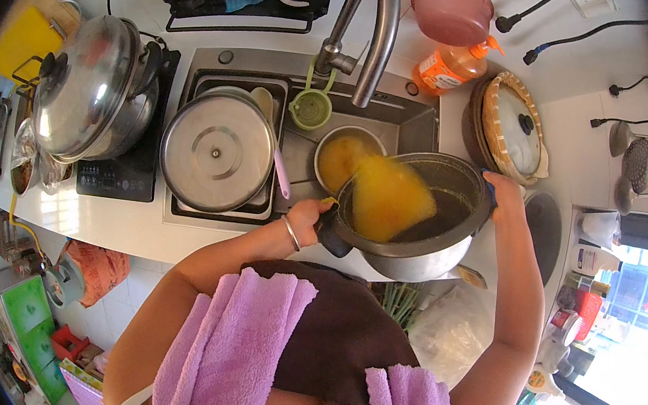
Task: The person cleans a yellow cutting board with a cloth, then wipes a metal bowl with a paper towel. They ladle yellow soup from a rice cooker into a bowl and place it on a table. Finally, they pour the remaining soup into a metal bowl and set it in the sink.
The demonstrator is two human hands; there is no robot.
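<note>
A large metal pot (pixel 414 256) with a dark inside is held tilted over the sink's front edge. My left hand (pixel 304 222), with a bangle at the wrist, grips its black side handle (pixel 334 234); a bit of yellow shows by the thumb. At the far side my right hand (pixel 505 196) holds the rim, with something blue under the fingers. Yellow, soupy food (pixel 391 198) slides over the pot's lip, blurred by motion. Below the lip, a round metal bowl (pixel 381 141) in the sink basin (pixel 409 122) contains more of the yellow liquid.
The faucet (pixel 378 39) arches above the basin, with a green strainer cup (pixel 311 110) hanging below. Left of the bowl lies a metal lid (pixel 218 153) beside a pink-handled spoon (pixel 281 173). A lidded steamer pot (pixel 89 88) stands on the induction cooktop (pixel 120 180). An orange soap bottle (pixel 449 69) stands behind.
</note>
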